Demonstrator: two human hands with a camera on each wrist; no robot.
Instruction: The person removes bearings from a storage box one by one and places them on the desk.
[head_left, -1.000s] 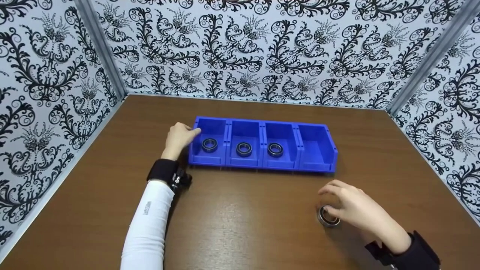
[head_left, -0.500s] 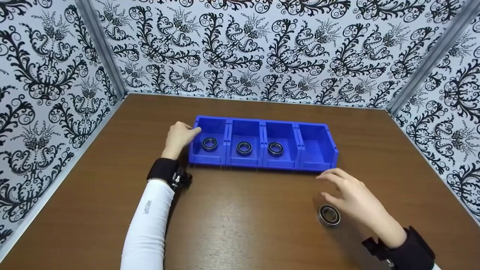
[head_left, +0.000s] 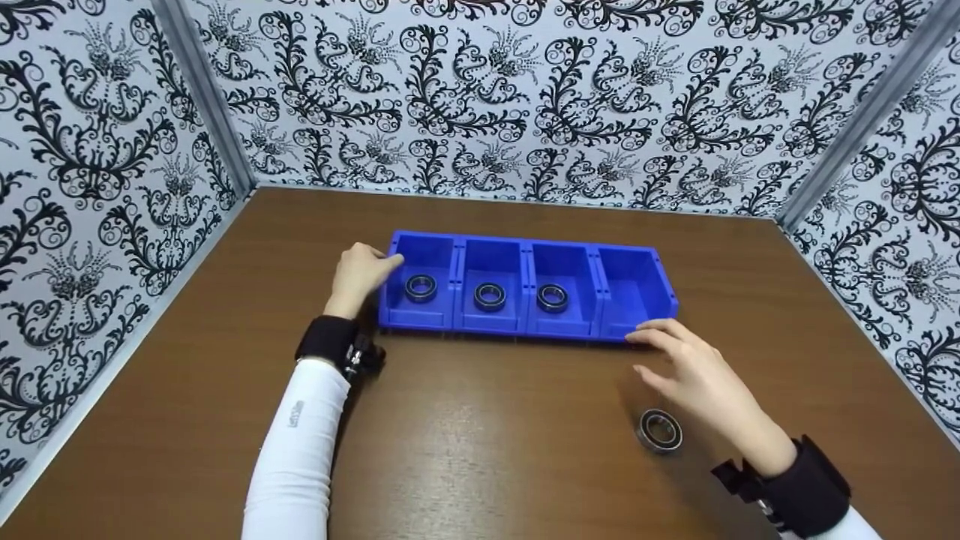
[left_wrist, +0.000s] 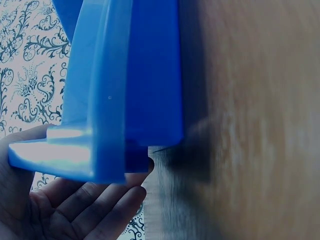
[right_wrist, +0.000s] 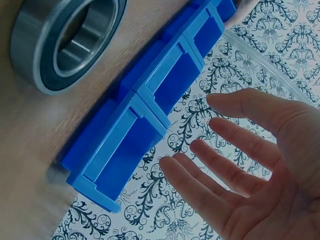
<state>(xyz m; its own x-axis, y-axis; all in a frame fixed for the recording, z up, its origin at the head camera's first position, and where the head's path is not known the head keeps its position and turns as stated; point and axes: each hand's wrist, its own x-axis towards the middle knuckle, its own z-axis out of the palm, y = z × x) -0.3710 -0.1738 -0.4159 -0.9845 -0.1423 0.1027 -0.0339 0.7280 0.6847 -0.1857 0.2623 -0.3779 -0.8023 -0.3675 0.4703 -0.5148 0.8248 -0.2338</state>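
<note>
A row of joined blue storage bins (head_left: 487, 327) stands on the table. My left hand (head_left: 358, 277) holds its left end wall, thumb over the rim and fingers outside; the left wrist view shows the hand (left_wrist: 75, 205) around that wall's corner. Each of the three left compartments holds one ball bearing: the left (head_left: 421, 288), the second (head_left: 490, 296) and the third (head_left: 553, 298). The rightmost compartment (head_left: 630, 292) shows no bearing. Another ball bearing (head_left: 660, 431) lies flat on the table. Beyond it my right hand (head_left: 701, 382) hovers, fingers spread and holding nothing, fingertips near the bins' front right corner.
The brown wooden table (head_left: 450, 450) is walled in by patterned panels (head_left: 495, 97) at the back and both sides. Grey metal posts (head_left: 202, 97) stand at the back corners. Black straps with cameras (head_left: 330, 341) sit on both wrists.
My right hand has let go of the loose bearing, risen off it and moved forward toward the bins. The bearing stays on the table. My left hand keeps its place.
</note>
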